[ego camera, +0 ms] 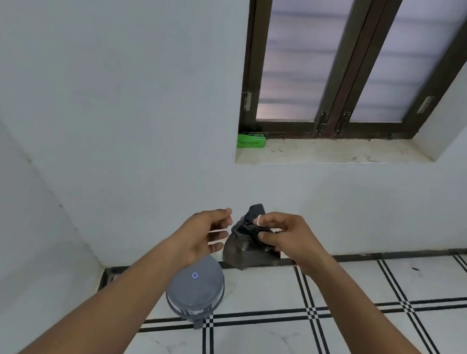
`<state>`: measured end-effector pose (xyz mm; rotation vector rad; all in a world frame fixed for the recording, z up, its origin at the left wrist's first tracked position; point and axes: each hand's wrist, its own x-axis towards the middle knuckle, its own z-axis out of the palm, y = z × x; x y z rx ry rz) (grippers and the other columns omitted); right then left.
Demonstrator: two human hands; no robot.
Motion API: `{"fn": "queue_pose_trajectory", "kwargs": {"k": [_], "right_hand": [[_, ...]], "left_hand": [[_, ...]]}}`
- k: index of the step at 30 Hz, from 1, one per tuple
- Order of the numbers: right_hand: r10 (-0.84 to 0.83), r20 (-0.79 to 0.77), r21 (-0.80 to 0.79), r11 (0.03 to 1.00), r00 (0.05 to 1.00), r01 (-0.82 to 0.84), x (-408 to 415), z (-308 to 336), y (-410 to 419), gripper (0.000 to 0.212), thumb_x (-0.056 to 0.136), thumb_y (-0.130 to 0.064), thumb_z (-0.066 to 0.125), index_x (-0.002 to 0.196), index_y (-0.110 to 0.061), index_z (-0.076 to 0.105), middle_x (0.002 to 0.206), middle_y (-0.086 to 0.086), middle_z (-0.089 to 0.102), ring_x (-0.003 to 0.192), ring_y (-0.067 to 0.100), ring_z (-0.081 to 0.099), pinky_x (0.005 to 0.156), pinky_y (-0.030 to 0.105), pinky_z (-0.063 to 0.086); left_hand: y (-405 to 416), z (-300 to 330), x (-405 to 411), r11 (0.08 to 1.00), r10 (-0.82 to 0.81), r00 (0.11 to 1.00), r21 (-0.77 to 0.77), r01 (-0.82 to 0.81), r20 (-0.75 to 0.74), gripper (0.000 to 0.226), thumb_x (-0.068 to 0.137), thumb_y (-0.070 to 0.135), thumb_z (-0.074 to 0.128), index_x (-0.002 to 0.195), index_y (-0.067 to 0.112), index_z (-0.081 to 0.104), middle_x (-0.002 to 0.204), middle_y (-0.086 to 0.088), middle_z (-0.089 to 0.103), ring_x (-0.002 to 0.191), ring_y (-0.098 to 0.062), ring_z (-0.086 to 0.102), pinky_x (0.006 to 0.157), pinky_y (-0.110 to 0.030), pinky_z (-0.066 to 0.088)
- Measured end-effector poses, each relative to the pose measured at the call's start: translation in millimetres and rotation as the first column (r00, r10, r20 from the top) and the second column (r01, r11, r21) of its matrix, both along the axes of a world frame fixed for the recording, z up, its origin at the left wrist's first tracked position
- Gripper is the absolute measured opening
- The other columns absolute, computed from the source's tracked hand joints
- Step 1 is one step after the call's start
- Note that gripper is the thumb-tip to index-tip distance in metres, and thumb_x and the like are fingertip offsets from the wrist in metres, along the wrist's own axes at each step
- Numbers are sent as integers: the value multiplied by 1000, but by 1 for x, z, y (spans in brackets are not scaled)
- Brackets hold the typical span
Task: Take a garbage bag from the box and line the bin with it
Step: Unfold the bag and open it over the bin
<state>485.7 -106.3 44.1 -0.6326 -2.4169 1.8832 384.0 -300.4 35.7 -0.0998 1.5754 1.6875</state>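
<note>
A crumpled black garbage bag hangs in the air in front of the wall, pinched at its top by my right hand. My left hand is just left of the bag, fingers spread, holding nothing. Below my left wrist stands the grey bin on the floor, its lid closed and a small blue mark on top. The green box of bags lies at the left end of the window sill, above and behind my hands.
White walls meet in a corner at the left. A dark-framed window sits above the stone sill. The floor is white tile with black double lines. A dark skirting runs along the wall base.
</note>
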Motion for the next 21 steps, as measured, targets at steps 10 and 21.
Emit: {"fn": "queue_pose_trajectory", "kwargs": {"k": [10, 21], "right_hand": [[-22, -105, 2, 1000, 994, 22, -12, -1, -82, 23, 84, -4, 77, 95, -23, 73, 98, 2, 76, 92, 23, 74, 79, 36, 63], [-143, 74, 222, 967, 987, 124, -13, -18, -128, 20, 94, -12, 60, 91, -26, 75, 82, -3, 73, 70, 12, 61, 46, 9, 44]], "left_hand": [[-57, -12, -2, 999, -38, 996, 34, 41, -75, 20, 100, 10, 64, 116, 1, 70, 117, -23, 74, 109, -37, 72, 98, -49, 58], [-95, -28, 1, 973, 230, 973, 5, -230, 1, 27, 102, -4, 43, 102, 8, 68, 66, -1, 58, 41, -5, 42, 37, -17, 33]]}}
